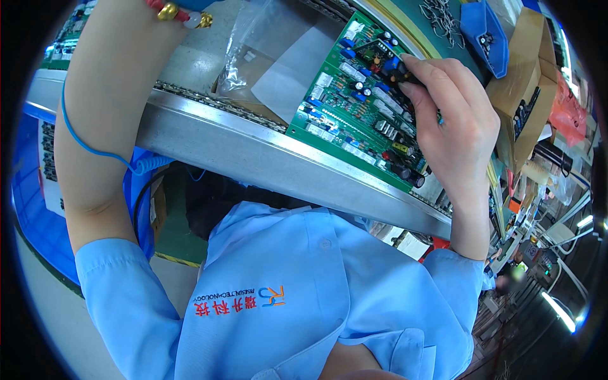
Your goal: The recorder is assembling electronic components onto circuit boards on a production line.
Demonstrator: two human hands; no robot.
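Observation:
A green circuit board [345, 149] full of small components lies tilted across the metal rail of the line. Over its far right part is my right hand [456, 111], with thumb and index finger closed in a pinch around a small dark component [400, 73] at the board's surface. The fingertips partly hide that component, and I cannot tell whether it is seated. My left arm [95, 145] reaches up along the left side, a beaded bracelet [180, 14] near its wrist. The left hand itself is beyond the upper edge. A blue coiled cord [152, 164] hangs by that arm.
The metal rail [209, 136] with a chain runs in front of me. Beyond it lie a clear plastic bag [244, 54] and white paper [294, 76]. A blue parts bin [484, 28], metal wire pieces [440, 19] and a cardboard box [529, 69] stand far right; a blue crate [44, 209] sits left.

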